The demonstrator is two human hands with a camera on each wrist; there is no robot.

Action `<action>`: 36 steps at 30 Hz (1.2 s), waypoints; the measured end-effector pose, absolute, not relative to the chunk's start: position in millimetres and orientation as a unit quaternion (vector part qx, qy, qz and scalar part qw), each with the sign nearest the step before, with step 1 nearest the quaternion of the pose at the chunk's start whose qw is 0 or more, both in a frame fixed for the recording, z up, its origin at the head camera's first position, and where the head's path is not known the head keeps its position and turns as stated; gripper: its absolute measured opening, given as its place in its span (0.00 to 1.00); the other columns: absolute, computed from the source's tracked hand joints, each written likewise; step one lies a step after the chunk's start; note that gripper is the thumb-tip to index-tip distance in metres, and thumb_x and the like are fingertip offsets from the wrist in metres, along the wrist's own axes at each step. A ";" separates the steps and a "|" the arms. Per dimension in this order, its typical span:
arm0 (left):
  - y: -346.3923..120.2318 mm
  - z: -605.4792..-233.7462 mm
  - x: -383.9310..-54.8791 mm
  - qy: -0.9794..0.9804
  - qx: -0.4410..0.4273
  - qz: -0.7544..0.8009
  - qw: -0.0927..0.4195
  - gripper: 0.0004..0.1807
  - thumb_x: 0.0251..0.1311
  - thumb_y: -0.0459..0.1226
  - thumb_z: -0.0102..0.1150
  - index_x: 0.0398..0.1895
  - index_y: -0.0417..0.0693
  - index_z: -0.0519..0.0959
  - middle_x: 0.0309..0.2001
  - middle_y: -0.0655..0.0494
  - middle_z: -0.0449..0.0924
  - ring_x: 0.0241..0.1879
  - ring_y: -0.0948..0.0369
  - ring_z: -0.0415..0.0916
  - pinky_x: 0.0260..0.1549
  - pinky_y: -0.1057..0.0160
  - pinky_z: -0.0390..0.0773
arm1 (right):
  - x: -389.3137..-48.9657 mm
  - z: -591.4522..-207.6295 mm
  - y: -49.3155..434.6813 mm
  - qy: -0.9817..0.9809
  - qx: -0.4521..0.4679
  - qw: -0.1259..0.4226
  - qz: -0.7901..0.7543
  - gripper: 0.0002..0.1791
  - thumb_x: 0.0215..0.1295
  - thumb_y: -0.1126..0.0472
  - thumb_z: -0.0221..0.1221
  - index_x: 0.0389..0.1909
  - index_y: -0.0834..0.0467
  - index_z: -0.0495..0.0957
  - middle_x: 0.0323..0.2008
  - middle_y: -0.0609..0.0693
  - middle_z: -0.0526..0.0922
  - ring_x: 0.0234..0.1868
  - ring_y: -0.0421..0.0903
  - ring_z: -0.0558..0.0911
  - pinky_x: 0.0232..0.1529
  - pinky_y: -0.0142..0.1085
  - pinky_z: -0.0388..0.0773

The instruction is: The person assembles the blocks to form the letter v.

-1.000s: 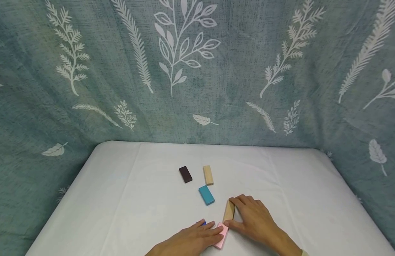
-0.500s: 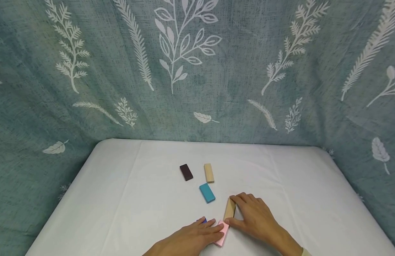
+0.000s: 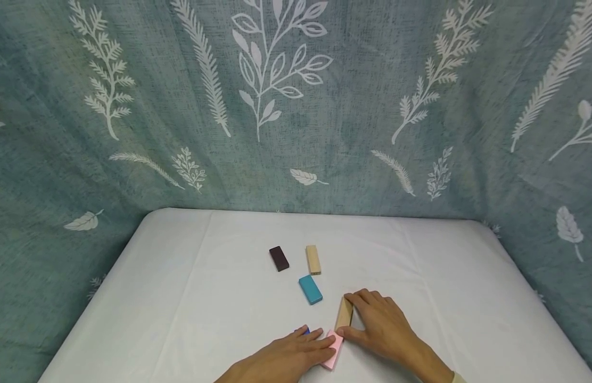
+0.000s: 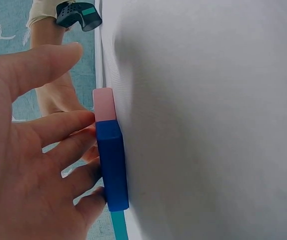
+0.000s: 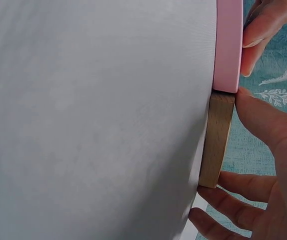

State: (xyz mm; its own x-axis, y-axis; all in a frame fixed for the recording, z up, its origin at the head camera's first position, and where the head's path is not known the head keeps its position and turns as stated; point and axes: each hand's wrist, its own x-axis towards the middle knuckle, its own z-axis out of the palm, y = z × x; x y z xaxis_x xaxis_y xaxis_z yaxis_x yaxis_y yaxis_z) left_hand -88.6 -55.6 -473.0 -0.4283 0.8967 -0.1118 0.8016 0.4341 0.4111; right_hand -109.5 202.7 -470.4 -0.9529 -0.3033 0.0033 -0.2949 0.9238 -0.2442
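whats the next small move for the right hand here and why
I'd probably ease the right hand off the wood block it pinches and towards the teal block: the wood block's end appears to meet the pink block, fingers of the left hand touch the pink block, and the teal block is the nearest untouched one.

Soft, even light fills the head view: the white desk [image 3: 181, 308] reads bright, the patterned green cloth [image 3: 353, 117] behind it darker. Both wrist views look greyer and dimmer, with broad, blurry-edged shadows across the desk. The source of the light cannot be told.
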 end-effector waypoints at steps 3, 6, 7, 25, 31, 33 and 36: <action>-56.1 -473.4 -88.7 0.831 0.510 0.152 0.163 0.43 0.68 0.66 0.48 0.77 0.51 0.64 0.78 0.60 0.55 0.77 0.59 0.50 0.74 0.55 0.54 | -109.0 -471.1 202.5 0.981 -0.153 0.017 -0.120 0.42 0.55 0.29 0.66 0.62 0.55 0.78 0.53 0.49 0.80 0.57 0.52 0.77 0.57 0.54 0.73; -56.2 -473.8 -89.0 0.830 0.509 0.154 0.167 0.43 0.68 0.66 0.47 0.77 0.51 0.63 0.78 0.60 0.55 0.78 0.59 0.49 0.74 0.55 0.53 | -108.8 -471.5 202.7 0.981 -0.152 0.014 -0.119 0.42 0.55 0.29 0.65 0.62 0.55 0.78 0.53 0.48 0.80 0.57 0.51 0.78 0.56 0.54 0.73; -56.2 -473.9 -89.0 0.830 0.510 0.154 0.166 0.43 0.68 0.66 0.47 0.77 0.50 0.63 0.78 0.60 0.55 0.78 0.59 0.49 0.74 0.55 0.53 | -108.7 -471.7 202.7 0.981 -0.152 0.014 -0.119 0.42 0.55 0.29 0.65 0.62 0.55 0.78 0.53 0.48 0.80 0.57 0.51 0.78 0.56 0.54 0.73; -56.7 -472.8 -87.3 0.832 0.508 0.153 0.162 0.42 0.68 0.66 0.48 0.77 0.51 0.64 0.78 0.61 0.55 0.78 0.59 0.49 0.74 0.55 0.53 | -109.0 -472.2 202.8 0.981 -0.153 0.009 -0.120 0.42 0.55 0.30 0.67 0.62 0.56 0.78 0.54 0.49 0.80 0.57 0.52 0.77 0.57 0.54 0.73; -57.0 -473.1 -87.5 0.832 0.513 0.149 0.150 0.43 0.68 0.66 0.49 0.77 0.50 0.64 0.78 0.60 0.55 0.77 0.58 0.50 0.74 0.54 0.54 | -109.9 -470.8 203.6 0.980 -0.156 0.006 -0.125 0.42 0.55 0.31 0.67 0.62 0.56 0.78 0.55 0.50 0.80 0.58 0.53 0.78 0.57 0.55 0.72; -57.2 -473.2 -87.4 0.832 0.514 0.148 0.148 0.43 0.68 0.65 0.49 0.77 0.50 0.64 0.78 0.60 0.55 0.77 0.58 0.50 0.74 0.54 0.54 | -110.3 -470.9 203.9 0.980 -0.157 0.005 -0.126 0.42 0.55 0.30 0.67 0.62 0.56 0.78 0.55 0.49 0.80 0.58 0.53 0.78 0.57 0.55 0.72; -57.1 -473.5 -87.2 0.832 0.514 0.149 0.146 0.43 0.68 0.65 0.49 0.77 0.50 0.64 0.78 0.59 0.56 0.77 0.58 0.50 0.74 0.54 0.54 | -110.6 -470.6 204.2 0.979 -0.158 0.002 -0.130 0.43 0.55 0.30 0.66 0.62 0.56 0.77 0.55 0.50 0.80 0.57 0.54 0.78 0.57 0.56 0.72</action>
State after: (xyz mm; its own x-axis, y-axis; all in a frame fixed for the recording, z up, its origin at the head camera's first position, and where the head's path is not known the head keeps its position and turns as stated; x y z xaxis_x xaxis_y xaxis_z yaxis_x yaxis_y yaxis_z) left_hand -87.2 -57.1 -473.5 -0.4285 0.8990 -0.0899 0.8121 0.4269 0.3979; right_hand -110.6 204.2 -470.6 -0.9499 -0.3102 0.0377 -0.3093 0.9163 -0.2545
